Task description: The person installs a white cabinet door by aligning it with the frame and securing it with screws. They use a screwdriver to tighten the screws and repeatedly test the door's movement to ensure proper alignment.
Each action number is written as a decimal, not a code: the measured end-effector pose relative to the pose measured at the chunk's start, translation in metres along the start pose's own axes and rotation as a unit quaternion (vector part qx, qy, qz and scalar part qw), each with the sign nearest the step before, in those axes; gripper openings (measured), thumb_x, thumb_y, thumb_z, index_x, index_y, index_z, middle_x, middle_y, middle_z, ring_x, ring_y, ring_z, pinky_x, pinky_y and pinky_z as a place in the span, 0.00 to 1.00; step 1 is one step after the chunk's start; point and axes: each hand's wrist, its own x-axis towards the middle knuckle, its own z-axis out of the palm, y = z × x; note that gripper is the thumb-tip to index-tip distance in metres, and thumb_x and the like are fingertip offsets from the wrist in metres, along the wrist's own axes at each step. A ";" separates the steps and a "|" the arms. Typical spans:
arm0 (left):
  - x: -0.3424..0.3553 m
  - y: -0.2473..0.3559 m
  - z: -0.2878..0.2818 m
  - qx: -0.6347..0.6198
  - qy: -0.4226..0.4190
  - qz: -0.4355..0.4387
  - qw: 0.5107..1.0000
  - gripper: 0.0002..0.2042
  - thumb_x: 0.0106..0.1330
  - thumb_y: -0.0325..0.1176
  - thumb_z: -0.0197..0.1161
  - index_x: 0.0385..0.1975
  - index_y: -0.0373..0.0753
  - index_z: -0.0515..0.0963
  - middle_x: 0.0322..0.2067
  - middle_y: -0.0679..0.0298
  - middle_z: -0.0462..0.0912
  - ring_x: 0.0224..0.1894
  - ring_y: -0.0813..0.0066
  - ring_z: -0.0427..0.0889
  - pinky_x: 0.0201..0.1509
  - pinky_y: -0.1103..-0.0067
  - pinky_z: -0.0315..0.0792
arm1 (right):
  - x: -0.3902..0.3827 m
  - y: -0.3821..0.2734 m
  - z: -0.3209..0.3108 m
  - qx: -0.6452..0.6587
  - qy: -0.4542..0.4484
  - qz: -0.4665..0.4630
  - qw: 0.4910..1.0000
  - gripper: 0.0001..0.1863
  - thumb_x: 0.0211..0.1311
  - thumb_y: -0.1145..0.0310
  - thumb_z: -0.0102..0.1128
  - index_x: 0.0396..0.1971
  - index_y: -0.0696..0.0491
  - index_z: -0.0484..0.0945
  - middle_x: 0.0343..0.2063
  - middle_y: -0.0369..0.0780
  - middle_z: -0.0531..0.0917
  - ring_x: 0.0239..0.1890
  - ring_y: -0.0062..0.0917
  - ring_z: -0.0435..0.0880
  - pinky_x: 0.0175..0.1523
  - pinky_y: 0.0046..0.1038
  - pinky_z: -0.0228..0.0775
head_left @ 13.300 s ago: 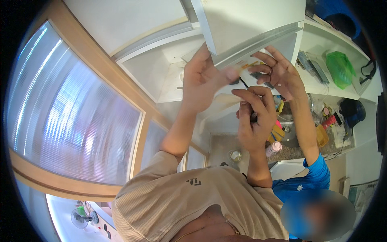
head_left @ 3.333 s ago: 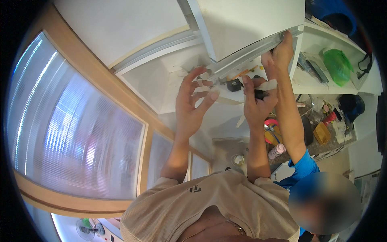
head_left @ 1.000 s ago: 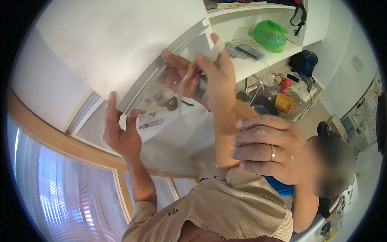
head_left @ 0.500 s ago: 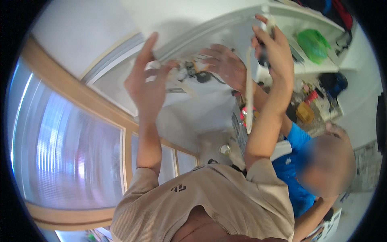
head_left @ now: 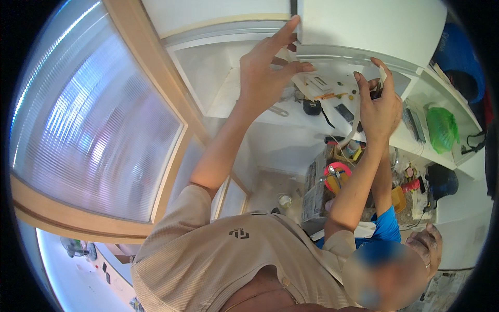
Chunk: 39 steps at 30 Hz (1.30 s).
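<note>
Cabinet (head_left: 222, 99) holds black tape measure (head_left: 312, 107); left fingers (head_left: 300, 68) wide, right fingers (head_left: 363, 89) holding pale strip (head_left: 355, 126).

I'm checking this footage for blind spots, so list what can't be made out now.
Head view:
Small dark object in the bare right hand: shape, covered by fingers.
Bare left hand: whether it grips anything, hidden by its own fingers.
Pale flexible strip: upper end, hidden by the right hand.
Crumpled green plastic bag: contents, hidden by the plastic.
White flat panel: top, cut by upper edge.
</note>
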 end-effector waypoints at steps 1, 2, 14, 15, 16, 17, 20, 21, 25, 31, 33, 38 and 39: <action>0.002 -0.002 -0.001 0.008 0.000 0.012 1.000 0.42 0.51 0.26 0.80 0.71 0.52 0.71 0.47 0.61 0.90 0.46 0.72 0.88 0.44 0.73 0.84 | 0.001 0.002 0.004 -0.014 0.001 -0.009 1.000 0.20 0.67 0.67 0.71 0.58 0.48 0.81 0.18 0.31 0.78 0.23 0.12 0.77 0.29 0.19 0.66; 0.003 -0.003 -0.002 -0.001 0.006 0.002 1.000 0.41 0.51 0.26 0.80 0.70 0.51 0.73 0.47 0.61 0.90 0.46 0.72 0.87 0.44 0.73 0.84 | 0.003 0.004 0.008 -0.029 0.003 -0.018 0.999 0.20 0.67 0.67 0.71 0.57 0.48 0.81 0.18 0.32 0.79 0.22 0.12 0.77 0.29 0.19 0.66; 0.019 -0.052 0.005 0.081 0.076 0.106 0.988 0.35 0.47 0.39 0.83 0.61 0.53 0.80 0.50 0.63 0.81 0.52 0.60 0.76 0.56 0.68 0.73 | 0.025 0.036 0.044 -0.078 0.067 -0.114 0.988 0.14 0.70 0.64 0.66 0.54 0.47 0.83 0.17 0.41 0.80 0.16 0.25 0.75 0.27 0.28 0.66; 0.022 -0.052 0.003 0.085 0.081 0.113 0.987 0.35 0.47 0.39 0.83 0.61 0.52 0.80 0.50 0.62 0.81 0.53 0.60 0.75 0.57 0.68 0.72 | 0.026 0.036 0.046 -0.081 0.066 -0.110 0.988 0.14 0.70 0.64 0.66 0.54 0.47 0.83 0.17 0.41 0.80 0.16 0.25 0.74 0.26 0.28 0.66; 0.024 -0.051 0.002 0.090 0.086 0.120 0.985 0.34 0.48 0.39 0.83 0.60 0.52 0.80 0.50 0.62 0.81 0.53 0.59 0.75 0.57 0.68 0.72 | 0.028 0.036 0.047 -0.084 0.065 -0.106 0.989 0.14 0.71 0.64 0.66 0.53 0.48 0.84 0.17 0.41 0.80 0.16 0.25 0.74 0.26 0.28 0.66; 0.027 -0.050 0.001 0.095 0.078 0.128 0.984 0.33 0.51 0.36 0.81 0.61 0.49 0.78 0.51 0.60 0.79 0.53 0.56 0.76 0.57 0.66 0.72 | 0.029 0.036 0.048 -0.086 0.064 -0.102 0.989 0.14 0.71 0.64 0.66 0.53 0.48 0.84 0.17 0.41 0.80 0.16 0.26 0.74 0.26 0.29 0.65; 0.031 -0.055 0.001 0.097 0.059 0.136 0.984 0.35 0.54 0.31 0.80 0.65 0.44 0.74 0.52 0.55 0.74 0.54 0.52 0.74 0.57 0.63 0.72 | 0.032 0.036 0.052 -0.108 0.075 -0.119 0.984 0.13 0.71 0.65 0.66 0.52 0.49 0.84 0.18 0.41 0.81 0.16 0.25 0.75 0.26 0.28 0.67; 0.032 -0.062 0.003 0.091 0.054 0.129 0.986 0.39 0.51 0.32 0.81 0.67 0.46 0.73 0.53 0.56 0.74 0.56 0.53 0.72 0.58 0.63 0.72 | 0.033 0.036 0.054 -0.108 0.076 -0.118 0.984 0.13 0.71 0.65 0.66 0.52 0.49 0.85 0.18 0.41 0.82 0.16 0.25 0.76 0.27 0.28 0.67; 0.034 -0.070 0.009 0.078 0.064 0.096 0.990 0.38 0.51 0.31 0.81 0.66 0.46 0.74 0.54 0.56 0.73 0.56 0.55 0.72 0.58 0.64 0.71 | 0.036 0.038 0.062 -0.108 0.087 -0.123 0.983 0.12 0.70 0.65 0.66 0.51 0.49 0.86 0.21 0.41 0.85 0.18 0.24 0.79 0.28 0.27 0.70; 0.037 -0.076 0.018 0.038 0.060 0.076 0.995 0.35 0.52 0.30 0.81 0.63 0.45 0.75 0.54 0.57 0.74 0.58 0.55 0.73 0.59 0.65 0.73 | 0.040 0.042 0.058 -0.152 0.066 -0.117 0.979 0.12 0.70 0.66 0.65 0.51 0.48 0.86 0.28 0.42 0.89 0.24 0.30 0.85 0.32 0.29 0.75; 0.035 -0.081 0.013 0.078 0.059 0.062 0.993 0.35 0.51 0.30 0.82 0.63 0.45 0.76 0.55 0.57 0.75 0.59 0.57 0.74 0.60 0.65 0.74 | 0.040 0.043 0.054 -0.155 0.063 -0.128 0.978 0.13 0.70 0.66 0.64 0.51 0.48 0.86 0.31 0.43 0.89 0.28 0.35 0.88 0.35 0.32 0.77; 0.034 -0.086 0.015 0.126 0.103 0.097 0.982 0.31 0.49 0.32 0.83 0.57 0.46 0.82 0.52 0.60 0.79 0.56 0.59 0.78 0.59 0.67 0.75 | 0.045 0.059 0.063 -0.131 0.078 -0.171 0.973 0.13 0.68 0.67 0.64 0.50 0.49 0.85 0.37 0.46 0.89 0.37 0.41 0.89 0.42 0.38 0.80; 0.037 -0.083 0.020 0.132 0.100 0.091 0.982 0.31 0.48 0.33 0.83 0.56 0.47 0.83 0.52 0.61 0.80 0.55 0.60 0.79 0.59 0.68 0.75 | 0.047 0.058 0.064 -0.110 0.083 -0.189 0.972 0.13 0.67 0.67 0.65 0.49 0.50 0.85 0.37 0.46 0.89 0.38 0.41 0.89 0.42 0.39 0.81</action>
